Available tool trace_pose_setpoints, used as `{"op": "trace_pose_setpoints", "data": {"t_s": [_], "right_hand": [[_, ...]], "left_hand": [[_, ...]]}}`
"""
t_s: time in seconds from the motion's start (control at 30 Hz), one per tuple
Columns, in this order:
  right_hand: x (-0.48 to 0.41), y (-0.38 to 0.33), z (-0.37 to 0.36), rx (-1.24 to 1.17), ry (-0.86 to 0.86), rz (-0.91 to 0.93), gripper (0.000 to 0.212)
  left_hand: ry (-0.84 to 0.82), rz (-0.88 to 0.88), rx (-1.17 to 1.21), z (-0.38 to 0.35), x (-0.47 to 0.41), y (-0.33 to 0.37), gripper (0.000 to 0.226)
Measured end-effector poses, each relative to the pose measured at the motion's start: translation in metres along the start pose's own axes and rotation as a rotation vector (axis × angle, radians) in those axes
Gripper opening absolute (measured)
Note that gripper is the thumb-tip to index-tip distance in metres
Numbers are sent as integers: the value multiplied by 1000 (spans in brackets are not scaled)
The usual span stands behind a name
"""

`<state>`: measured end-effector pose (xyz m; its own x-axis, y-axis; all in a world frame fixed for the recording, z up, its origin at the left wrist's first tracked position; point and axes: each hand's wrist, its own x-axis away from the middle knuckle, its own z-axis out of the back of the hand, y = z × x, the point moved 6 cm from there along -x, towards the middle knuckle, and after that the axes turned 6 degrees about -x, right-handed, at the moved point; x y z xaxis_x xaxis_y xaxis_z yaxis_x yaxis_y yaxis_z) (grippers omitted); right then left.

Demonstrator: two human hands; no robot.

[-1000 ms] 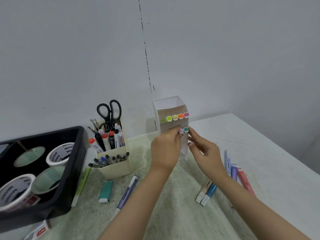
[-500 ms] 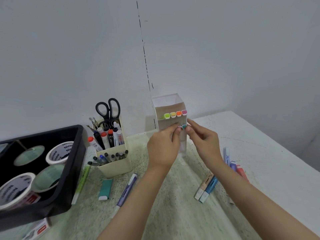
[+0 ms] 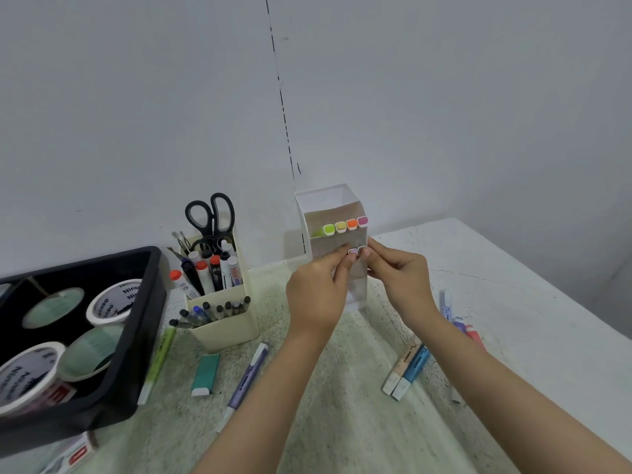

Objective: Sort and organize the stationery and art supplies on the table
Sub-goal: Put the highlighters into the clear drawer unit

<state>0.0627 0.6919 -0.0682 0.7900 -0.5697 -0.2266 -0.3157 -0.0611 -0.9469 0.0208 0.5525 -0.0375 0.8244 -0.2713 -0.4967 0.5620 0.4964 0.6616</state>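
Reaching forward side by side, both forearms stretch over the table (image 3: 533,302) to the white tiered holder (image 3: 330,200) standing by the wall. The left hand (image 3: 318,292) is curled, thumb and forefinger pinching the end of a lilac-capped marker (image 3: 353,252) at the holder's second tier. The right hand (image 3: 400,278) mirrors it, its fingertips pinched on a greenish-capped marker (image 3: 363,248) just beside the lilac one; little of that cap shows.

Four highlighters (image 3: 345,226) sit in the tier above, capped green, yellow, orange and pink.

Loose on the table lie a green highlighter (image 3: 159,362), a teal eraser (image 3: 205,374) and a lilac pen (image 3: 246,378) to the left of the arms. A peach marker (image 3: 400,369) and a blue marker (image 3: 414,371) lie touching, between the arms. Three more pens (image 3: 458,323), pale blue, purple and coral, lie past the right forearm.

The cream pen holder (image 3: 225,328) has two compartments. The back one holds black scissors (image 3: 212,217), thin brushes and a cluster of upright markers. The front one holds a row of dark-capped pens.

The black tray (image 3: 143,302) at the left holds four tape rolls (image 3: 114,302). A red-and-white pack (image 3: 71,453) lies in front of it.
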Motion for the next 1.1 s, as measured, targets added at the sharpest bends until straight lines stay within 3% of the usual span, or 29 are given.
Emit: {"op": "trace_pose_setpoints", "data": {"t_s": [0.3,0.5,0.67,0.73,0.87,0.97,1.1], "right_hand": [[12,-5,6,21,72,155,25],[18,-18,8,214,7,178,33],[28,-27,33,501,-99,148,25],[36,-26,47,686,-201,115,27],[60,-17,74,1032,-360,76,19],[73,-8,92,1302,-281,89,23],[87,0,99,1406,-130,97,37]], "left_hand": [[82,-93,24,2,4,0,22],[105,-150,-3,1,8,0,22],[201,-395,-94,2,31,13,22],[116,-460,-67,-5,46,17,18],[-138,-399,-77,-31,71,6,21],[-259,-315,-103,-47,88,-8,23],[-349,-218,-110,-58,103,-21,29]]}}
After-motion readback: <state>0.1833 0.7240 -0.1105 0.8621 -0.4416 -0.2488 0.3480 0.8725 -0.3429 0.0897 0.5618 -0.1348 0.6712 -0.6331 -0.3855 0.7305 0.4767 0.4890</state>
